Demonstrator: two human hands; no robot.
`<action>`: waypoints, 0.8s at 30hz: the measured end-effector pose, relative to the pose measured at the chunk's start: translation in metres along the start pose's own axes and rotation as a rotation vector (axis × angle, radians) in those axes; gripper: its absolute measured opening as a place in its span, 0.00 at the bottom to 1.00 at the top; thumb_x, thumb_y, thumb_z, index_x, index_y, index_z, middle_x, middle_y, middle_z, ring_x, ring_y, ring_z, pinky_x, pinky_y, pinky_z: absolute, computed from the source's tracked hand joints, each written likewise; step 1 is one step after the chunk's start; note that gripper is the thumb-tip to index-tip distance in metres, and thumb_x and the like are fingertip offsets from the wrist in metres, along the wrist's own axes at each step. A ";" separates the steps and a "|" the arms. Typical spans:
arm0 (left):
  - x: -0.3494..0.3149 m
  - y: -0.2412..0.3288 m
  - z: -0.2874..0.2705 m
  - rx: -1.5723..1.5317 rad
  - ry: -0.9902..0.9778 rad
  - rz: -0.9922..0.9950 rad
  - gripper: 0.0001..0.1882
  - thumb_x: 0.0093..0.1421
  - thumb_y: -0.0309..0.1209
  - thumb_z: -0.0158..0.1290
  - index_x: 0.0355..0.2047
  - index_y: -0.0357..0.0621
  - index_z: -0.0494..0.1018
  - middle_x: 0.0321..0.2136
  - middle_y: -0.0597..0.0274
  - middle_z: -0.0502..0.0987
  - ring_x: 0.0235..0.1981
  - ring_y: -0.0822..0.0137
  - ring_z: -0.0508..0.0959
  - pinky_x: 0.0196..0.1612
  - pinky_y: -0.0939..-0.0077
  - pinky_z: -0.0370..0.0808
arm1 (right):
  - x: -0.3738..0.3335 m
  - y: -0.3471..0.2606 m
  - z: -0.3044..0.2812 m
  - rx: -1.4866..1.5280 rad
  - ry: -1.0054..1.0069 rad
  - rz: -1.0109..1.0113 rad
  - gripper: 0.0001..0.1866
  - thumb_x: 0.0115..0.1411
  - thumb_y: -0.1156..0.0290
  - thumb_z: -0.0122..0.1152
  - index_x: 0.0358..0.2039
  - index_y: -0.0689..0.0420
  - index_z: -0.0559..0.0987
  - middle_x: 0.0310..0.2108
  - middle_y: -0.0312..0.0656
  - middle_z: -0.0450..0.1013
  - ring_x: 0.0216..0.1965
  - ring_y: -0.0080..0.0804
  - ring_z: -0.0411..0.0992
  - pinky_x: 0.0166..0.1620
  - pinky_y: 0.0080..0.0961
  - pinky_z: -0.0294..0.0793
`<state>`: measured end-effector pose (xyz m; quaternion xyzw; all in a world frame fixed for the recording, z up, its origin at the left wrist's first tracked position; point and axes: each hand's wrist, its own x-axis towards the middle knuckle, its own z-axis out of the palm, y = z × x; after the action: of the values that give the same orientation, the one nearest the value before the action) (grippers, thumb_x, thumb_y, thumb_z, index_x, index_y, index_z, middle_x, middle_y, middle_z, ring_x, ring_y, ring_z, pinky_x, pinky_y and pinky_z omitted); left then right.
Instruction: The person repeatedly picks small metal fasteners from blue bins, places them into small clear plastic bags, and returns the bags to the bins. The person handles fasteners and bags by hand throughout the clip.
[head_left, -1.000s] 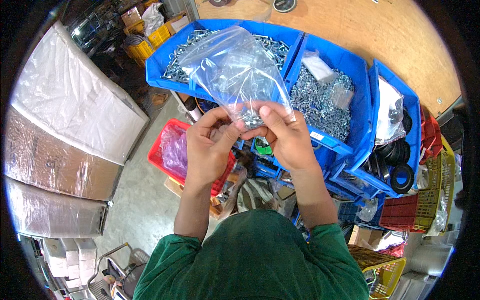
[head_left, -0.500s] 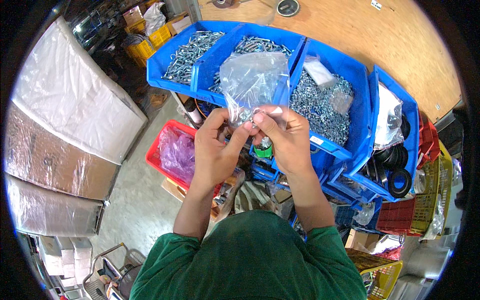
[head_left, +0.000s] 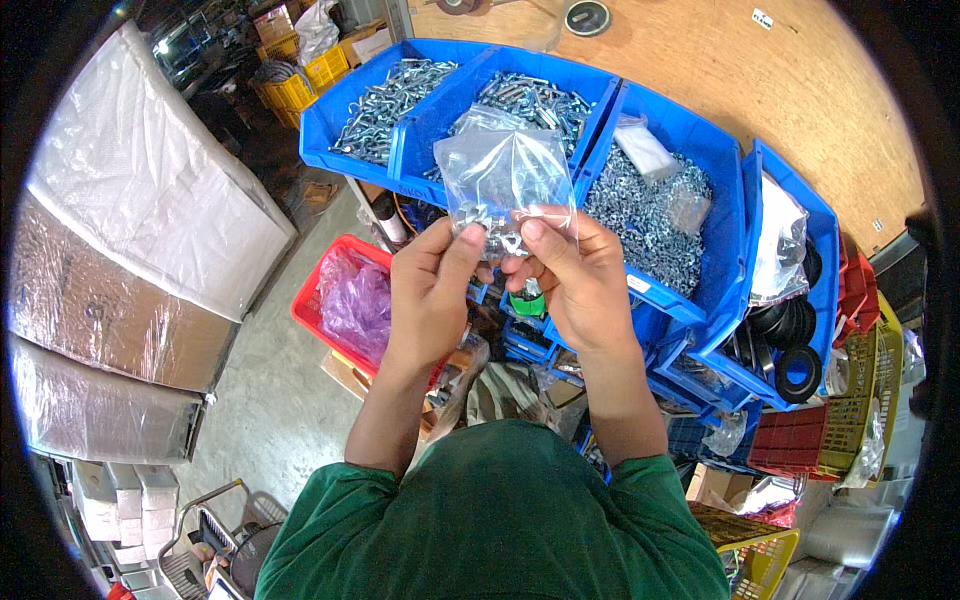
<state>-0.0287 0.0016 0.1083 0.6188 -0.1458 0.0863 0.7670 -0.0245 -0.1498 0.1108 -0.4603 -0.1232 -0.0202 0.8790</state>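
A clear plastic bag (head_left: 505, 170) hangs between my hands in front of the blue bins, with several small shiny metal fasteners (head_left: 490, 228) in its lower part. My left hand (head_left: 437, 285) pinches the bag's lower left side between thumb and fingers. On the lower right side, my right hand (head_left: 575, 275) grips it the same way, thumb on the front. Beyond the bag stand a blue bin of hook-shaped metal pieces (head_left: 395, 110), a bin of metal bolts (head_left: 545, 105) and a bin of small nut-like pieces (head_left: 640, 215).
A red basket (head_left: 308, 300) with purple plastic film stands on the floor at left. Another blue bin (head_left: 828, 250) holds black rings and a white packet. Wrapped boxes (head_left: 120, 290) stand far left. A wooden board (head_left: 720, 60) lies behind the bins.
The bag's top has come down slightly and my thumbs have moved apart. The fasteners inside now show more spread out between my hands.
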 end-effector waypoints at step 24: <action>-0.015 0.011 -0.109 0.053 -0.083 -0.261 0.13 0.66 0.33 0.52 0.40 0.34 0.78 0.32 0.60 0.82 0.34 0.71 0.81 0.38 0.76 0.75 | -0.011 0.068 -0.063 -0.295 -0.200 0.292 0.07 0.62 0.76 0.56 0.34 0.64 0.82 0.33 0.40 0.77 0.32 0.26 0.75 0.35 0.24 0.75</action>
<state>-0.0333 0.1109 0.0932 0.6556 -0.0933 -0.0358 0.7485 -0.0128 -0.1630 0.0187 -0.5965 -0.1374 0.1353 0.7791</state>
